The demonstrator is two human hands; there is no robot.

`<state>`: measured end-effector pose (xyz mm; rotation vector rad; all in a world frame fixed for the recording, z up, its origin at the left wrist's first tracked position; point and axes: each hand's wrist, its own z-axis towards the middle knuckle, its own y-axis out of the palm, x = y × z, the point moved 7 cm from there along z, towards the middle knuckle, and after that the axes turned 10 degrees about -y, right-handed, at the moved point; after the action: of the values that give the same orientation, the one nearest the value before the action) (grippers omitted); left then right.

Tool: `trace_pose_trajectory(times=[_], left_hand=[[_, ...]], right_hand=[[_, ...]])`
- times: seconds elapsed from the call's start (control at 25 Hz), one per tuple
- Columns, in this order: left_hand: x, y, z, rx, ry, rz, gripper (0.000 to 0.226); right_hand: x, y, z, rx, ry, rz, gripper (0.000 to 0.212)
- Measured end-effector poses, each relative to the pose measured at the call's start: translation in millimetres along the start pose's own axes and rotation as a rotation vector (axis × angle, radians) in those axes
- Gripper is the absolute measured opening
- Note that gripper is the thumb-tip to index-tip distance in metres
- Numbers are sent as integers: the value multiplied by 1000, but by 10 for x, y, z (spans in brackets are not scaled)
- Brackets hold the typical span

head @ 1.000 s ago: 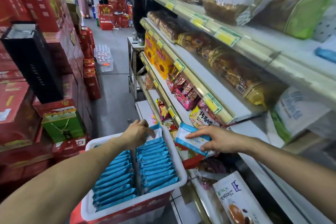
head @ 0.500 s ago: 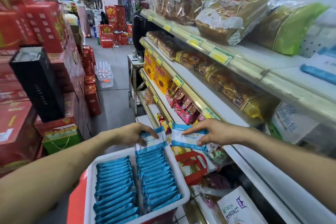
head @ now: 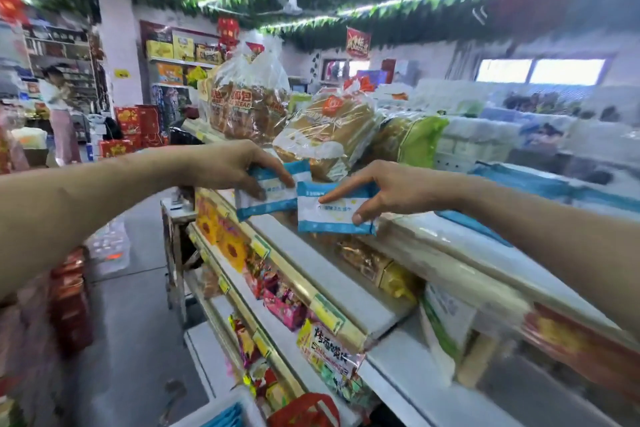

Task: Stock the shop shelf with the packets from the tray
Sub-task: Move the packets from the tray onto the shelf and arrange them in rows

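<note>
At the bottom edge, nearest the camera, a corner of the white tray (head: 221, 410) shows with the blue edges of a few more packets standing in it, so there is stock left to move. Up at chest height both arms reach toward the top shelf (head: 450, 236), each carrying one flat blue-and-white packet. The left hand (head: 221, 166) is closed on the left packet (head: 268, 194), fingers draped over its upper edge and thumb underneath, the packet tilted and held out over the shelf's front rail. The right hand (head: 388, 189) is pinched on the right packet (head: 334, 210), forefinger laid across its face and thumb pressing the lower right corner, just beside the other packet and overlapping its edge. Both sit lightly in a few fingers without sagging, so they are probably light, soft film pouches with a little give, slick on the surface and likely to slide if gripped only at a sealed end. The safest hold looks like a pinch across the flat body, face and back, as both hands roughly have it. Just behind stand bagged bread loaves (head: 325, 139), soft and easily crushed, so the packets should go down beside them rather than be pushed in against them. Farther along the aisle another person (head: 59, 114) stands by distant shelving
</note>
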<state>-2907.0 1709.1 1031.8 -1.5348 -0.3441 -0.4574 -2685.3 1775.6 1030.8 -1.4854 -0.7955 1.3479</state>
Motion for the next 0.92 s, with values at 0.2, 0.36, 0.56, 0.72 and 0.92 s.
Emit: trace_pose_trajectory(times=[0.2,0.36,0.56,0.72,0.92], left_hand=[[1064,48,770,-86,194,47,46],[1840,298,1269,-123,299,81,46],[2615,562,1743,-126,404,133,49],[3030,623,2030,-112,485,62,48],[3292,685,2301,-114,548,-7,45]], right_hand=[[270,-828,-1009,160,116,-54,51],[575,-1148,-1978,239,289,-96,51],[1020,-1331,-3126,377,509,-36,52],[1414,-1259,-3637,421,617,38,54],[1928,-1157,-3730,339,675,-213,59]])
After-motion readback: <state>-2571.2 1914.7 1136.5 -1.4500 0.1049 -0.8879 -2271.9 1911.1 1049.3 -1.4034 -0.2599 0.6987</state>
